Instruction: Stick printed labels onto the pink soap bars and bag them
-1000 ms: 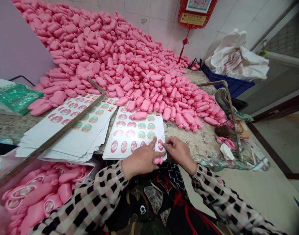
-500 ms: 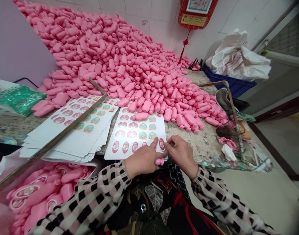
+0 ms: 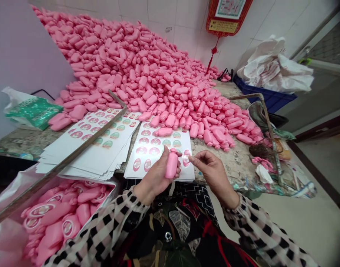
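Note:
My left hand (image 3: 156,177) is closed round a small pink bottle (image 3: 172,164), held upright with its neck toward the pile and no label on the side I see. Just right of it, my right hand (image 3: 211,171) pinches an oval pink-and-white sticker (image 3: 186,158) by its right edge. Both hands are above the near right part of a white sticker sheet (image 3: 133,172), which bears rows of pink and green stickers. One loose pink bottle (image 3: 163,132) lies across the sheet's upper part.
A large heap of pink bottles (image 3: 125,59) covers the back of the worktable (image 3: 222,163). Stacked sticker sheets (image 3: 61,155) lie left under a metal bar (image 3: 83,148). Labelled bottles (image 3: 54,218) fill a bag at lower left. A blue crate (image 3: 272,101) stands back right.
The sticker has come up off the sheet in my right hand. My left hand has lifted from the sheet and turned, bringing the bottle upright. The whole view has shifted slightly.

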Available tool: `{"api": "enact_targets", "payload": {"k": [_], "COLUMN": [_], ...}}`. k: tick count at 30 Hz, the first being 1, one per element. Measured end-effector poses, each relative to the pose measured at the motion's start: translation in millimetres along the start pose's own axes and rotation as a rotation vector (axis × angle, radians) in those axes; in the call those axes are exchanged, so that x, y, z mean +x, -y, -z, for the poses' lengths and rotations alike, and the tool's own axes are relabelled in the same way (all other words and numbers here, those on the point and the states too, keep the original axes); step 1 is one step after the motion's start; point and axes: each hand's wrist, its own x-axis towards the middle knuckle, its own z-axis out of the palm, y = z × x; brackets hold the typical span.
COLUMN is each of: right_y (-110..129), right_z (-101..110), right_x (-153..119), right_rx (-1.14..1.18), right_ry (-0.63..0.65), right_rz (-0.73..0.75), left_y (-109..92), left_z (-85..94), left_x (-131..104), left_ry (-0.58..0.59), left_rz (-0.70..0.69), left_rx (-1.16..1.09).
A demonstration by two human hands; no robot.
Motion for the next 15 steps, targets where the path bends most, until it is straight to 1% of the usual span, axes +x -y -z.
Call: {"api": "enact_targets", "payload": {"k": [2,4,6,11,15], "right_y": [7.6,11.9,12.7,9.2,9.2], "right_z": [-11.3,-19.3,-24.2,-28.7,-29.4], "right_x": [-5.7,-9.6,-11.8,-13.9,-14.3], "right_rx": [0.038,0.057,0.058,0.135,0.153], "right_ry": [0.054,0.086,0.105,0.177,0.177], "right_rz": [-0.001,-0.004,-0.012,-0.037,-0.035], "left_y": [0.1,0.7,2.1,6.8,7.6], "left_z": [-3.7,-6.0,-6.6,-3.8,-4.2], "left_x": [1.1,1.5,1.2,1.4,1.7], "left_ry": [-0.052,-0.098,-0.11,-0.079,-0.073], "left_rz": [0.029,0.034,0.033,-0.016,-0.041], "left_rx": [-0.201,-0.264,-0.26,-0.253,-0.243]}}
